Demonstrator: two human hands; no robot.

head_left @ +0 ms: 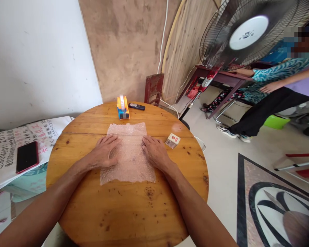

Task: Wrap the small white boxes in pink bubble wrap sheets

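Note:
A sheet of bubble wrap (130,154) lies flat on the round wooden table (123,212). My left hand (105,151) rests on its left edge, palm down with the fingers stretched out. On the right edge lies my right hand (156,151), also flat, fingers extended. Neither hand grips anything. Just right of my right hand sits a small printed box (172,140). Beyond the sheet stands an orange and blue tape dispenser (123,109) with a roll of clear tape, and beside it a dark handheld device (137,106) like a remote.
A phone (27,157) lies on printed paper (50,135) at the left. Behind the table is a red wooden chair (153,89). A standing fan (248,32) is at the upper right, with two people (267,109) near another table (233,77).

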